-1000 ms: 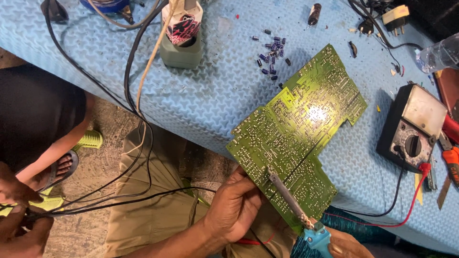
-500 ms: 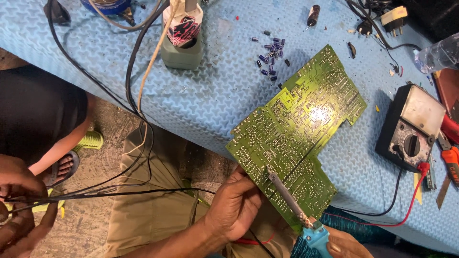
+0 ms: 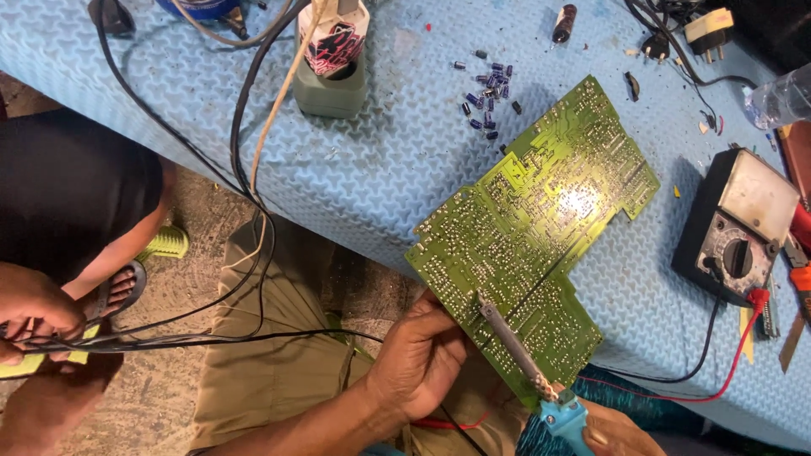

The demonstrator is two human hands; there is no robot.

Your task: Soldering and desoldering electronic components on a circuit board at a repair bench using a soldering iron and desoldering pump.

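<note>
Circuit board [image 3: 541, 253], green, solder side up, lies half on the blue textured table cover [image 3: 405, 160] and half out over the table edge above the person's lap. Tilted toward the wearer, likely so the joints catch the light; a bright glare sits near its middle.

Left hand [image 3: 418, 363] comes up from below, palm turned in, fingers curled around the board's lower-left edge. A closed, firm pinch that props the overhanging part.

Soldering iron [image 3: 519, 350], blue handle at bottom, metal shaft angled up-left, tip touching the board's lower section. Right hand [image 3: 608, 435] is wrapped on the handle, mostly cut off by the frame edge; the grip looks closed, though the fingers are barely visible.

Small blue capacitors [image 3: 488, 89] lie scattered on the cover just beyond the board's upper corner, apart from it. Analogue multimeter [image 3: 735, 224] sits to the right, red and black leads trailing toward the table edge. Grey-green stand [image 3: 331, 76] stands further back, with black cables [image 3: 245, 169] draped off the edge.

Far left, another person's hand [image 3: 34, 308] holds cables low near the floor.
</note>
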